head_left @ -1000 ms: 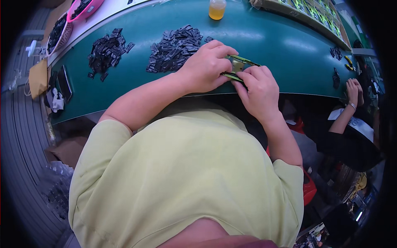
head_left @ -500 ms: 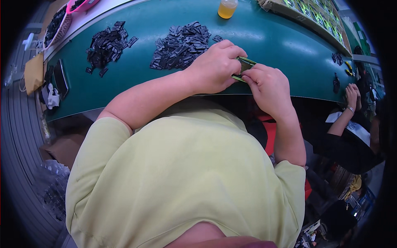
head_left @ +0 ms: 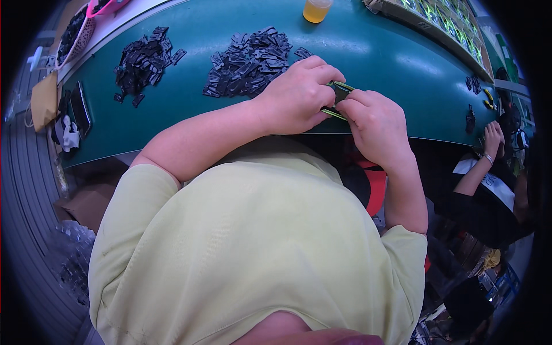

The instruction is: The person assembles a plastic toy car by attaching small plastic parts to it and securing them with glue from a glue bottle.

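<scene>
at the far left edge of the frame a tan pouch [head_left: 45, 99] hangs by the end of the green work surface [head_left: 190, 115], with a dark phone-like slab [head_left: 79, 109] and a white crumpled bit [head_left: 68, 133] just beside it. in the upper left corner a pink basket [head_left: 86, 26] holds dark pieces. on the green surface, upper left, lies a small heap of black flat parts [head_left: 144, 63]; right of it, near the top centre, a larger heap of the same black parts [head_left: 250, 63] spreads out, its right edge touching the knuckles of the left hand [head_left: 299, 95]. an amber cup [head_left: 316, 8] stands at the top edge above that heap.

the left hand is curled tight, fingers folded over a thin green strip-like piece [head_left: 339, 99] at the near edge of the surface, centre right of the frame. the right hand [head_left: 376, 123] meets it from the right, fingertips pinched on the same piece; most of the piece is hidden by both hands, so its shape cannot be told. the person's yellow-green shirt [head_left: 253, 241] fills the lower middle of the frame and blocks whatever lies under the table edge.

in the upper right a long tray with green items [head_left: 437, 17] runs along the far rim. a few black parts [head_left: 474, 86] sit at the right end of the surface. at the right edge another person's hand [head_left: 493, 135] rests near the table's rim.
</scene>
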A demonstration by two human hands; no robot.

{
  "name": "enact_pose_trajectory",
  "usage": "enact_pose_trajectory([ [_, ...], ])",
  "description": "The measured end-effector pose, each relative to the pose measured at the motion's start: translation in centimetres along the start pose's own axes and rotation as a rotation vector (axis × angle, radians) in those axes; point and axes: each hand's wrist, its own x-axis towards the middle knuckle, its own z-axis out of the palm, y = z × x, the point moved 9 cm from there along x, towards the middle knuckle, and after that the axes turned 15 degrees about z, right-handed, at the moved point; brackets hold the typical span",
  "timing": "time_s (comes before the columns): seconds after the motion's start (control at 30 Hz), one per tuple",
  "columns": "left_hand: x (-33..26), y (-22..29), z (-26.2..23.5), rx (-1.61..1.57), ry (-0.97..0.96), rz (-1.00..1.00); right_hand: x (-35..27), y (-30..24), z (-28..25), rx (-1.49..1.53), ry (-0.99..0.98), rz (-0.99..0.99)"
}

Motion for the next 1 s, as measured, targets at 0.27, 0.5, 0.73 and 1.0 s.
enact_pose_trajectory([
  [0.27,-0.1,-0.1,-0.1,-0.014,0.057,-0.053,0.2,0.0,-0.3,0.119,-0.078,0.005],
  [0.5,0.5,0.0,0.0,-0.007,0.014,-0.069,-0.6,0.9,0.4,0.227,0.073,-0.062],
  [0.73,0.3,0.3,0.3,0.023,-0.033,-0.062,-0.7,-0.6,0.6,0.164,0.190,-0.169],
  [1.0,-0.2,-0.5,0.2,-0.086,-0.006,-0.060,-0.8,-0.2,-0.8,0.286,0.132,-0.127],
])
